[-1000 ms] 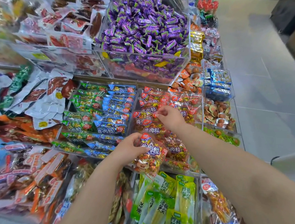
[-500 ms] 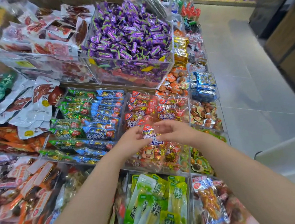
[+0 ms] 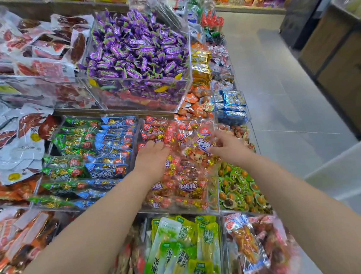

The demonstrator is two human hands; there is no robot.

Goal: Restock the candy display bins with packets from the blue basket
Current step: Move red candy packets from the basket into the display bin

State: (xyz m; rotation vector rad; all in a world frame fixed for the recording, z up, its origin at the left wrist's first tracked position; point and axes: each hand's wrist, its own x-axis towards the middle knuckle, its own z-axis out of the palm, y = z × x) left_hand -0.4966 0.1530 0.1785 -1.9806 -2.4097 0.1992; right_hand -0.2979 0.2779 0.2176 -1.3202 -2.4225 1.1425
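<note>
right hand is pinching a red packet by its edge over the bin while the left hand lies palm-down on the pile, I'd guess flattening it for room; blue basket isn't in shot.

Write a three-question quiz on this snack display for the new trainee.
1. True or false: the right hand pinches a red packet above the bin of red packets.
2. Pick one: what lies heaped right behind that bin? A purple candies; B green packets; C blue packets.
3. Fill in: the left hand rests on ____ packets.
Key: 1 true; 2 A; 3 red.
</note>
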